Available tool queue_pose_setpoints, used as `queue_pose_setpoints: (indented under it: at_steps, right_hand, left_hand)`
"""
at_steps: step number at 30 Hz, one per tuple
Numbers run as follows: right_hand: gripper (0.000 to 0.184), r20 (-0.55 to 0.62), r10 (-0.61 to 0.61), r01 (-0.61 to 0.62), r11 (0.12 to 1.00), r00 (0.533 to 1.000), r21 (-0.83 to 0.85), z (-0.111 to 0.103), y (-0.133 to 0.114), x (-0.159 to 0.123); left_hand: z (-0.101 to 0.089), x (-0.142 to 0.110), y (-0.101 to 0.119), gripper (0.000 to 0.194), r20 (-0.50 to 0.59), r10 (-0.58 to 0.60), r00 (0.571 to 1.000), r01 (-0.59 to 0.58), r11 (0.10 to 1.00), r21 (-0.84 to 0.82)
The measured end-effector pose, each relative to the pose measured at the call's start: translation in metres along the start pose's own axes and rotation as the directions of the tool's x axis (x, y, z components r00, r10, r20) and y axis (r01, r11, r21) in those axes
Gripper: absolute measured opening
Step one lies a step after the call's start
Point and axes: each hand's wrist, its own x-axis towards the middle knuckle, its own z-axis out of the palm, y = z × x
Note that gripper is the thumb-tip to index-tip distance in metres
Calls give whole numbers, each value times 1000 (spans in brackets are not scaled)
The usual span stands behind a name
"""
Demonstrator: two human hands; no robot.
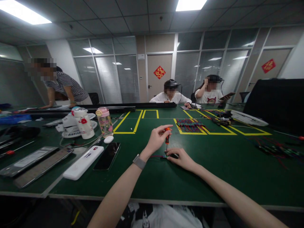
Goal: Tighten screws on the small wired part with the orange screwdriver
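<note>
My left hand (pixel 157 136), with a watch on its wrist, is closed around an orange-and-black screwdriver (pixel 167 138). The screwdriver stands nearly upright, its tip down at a small green circuit board (pixel 163 156) on the table. My right hand (pixel 182 159) rests low beside it, its fingertips pressed on the board's right side. A dark object (pixel 174 155) shows under the right fingers; its kind is unclear. Thin red wires (pixel 155 156) run left from the board.
On the green table (pixel 147 183), a black phone (pixel 107 156), a white oblong case (pixel 83 163) and bottles (pixel 104 122) stand left. Wired boards (pixel 191 125) lie in a yellow-taped area ahead, with more wired boards (pixel 280 148) at right. Several people are across the table.
</note>
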Motion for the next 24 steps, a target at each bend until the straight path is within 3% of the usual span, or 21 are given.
queue_pose_setpoints:
  at_steps: [3, 6, 9, 12, 16, 18, 20, 24]
  right_hand:
    - [16, -1, 5, -5, 1000, 1000, -9, -1, -2, 0]
    - [17, 4, 11, -11, 1000, 1000, -14, -2, -4, 0]
    - [17, 15, 9, -9, 1000, 1000, -15, -3, -5, 0]
    - [18, 24, 4, -3, 1000, 1000, -17, -3, -4, 1]
    - [18, 32, 0, 1, 1000, 999, -31, -4, -5, 1]
    - [18, 30, 4, -3, 999, 1000, -37, -4, -6, 1]
    - [18, 27, 7, -6, 999, 1000, -40, -4, -7, 1]
    - [18, 36, 2, -1, 999, 999, -33, -5, -9, 1]
  left_hand:
    - [-2, -2, 2, 23, -105, 97, 990, -72, 972, 225]
    - [-3, -4, 7, 24, -114, 179, 977, -126, 921, 368]
    - [-2, -3, 8, 31, -56, 161, 985, -142, 956, 258]
    - [-2, -1, 4, 34, 54, 41, 998, -43, 999, 33]
    - [-2, -2, 2, 26, -100, 109, 989, -85, 972, 219]
    - [-1, -3, 3, 24, -121, 163, 979, -124, 951, 282]
    - [0, -2, 5, 29, -65, 144, 987, -129, 972, 194]
    - [2, -2, 5, 33, 76, 15, 997, -12, 999, -32]
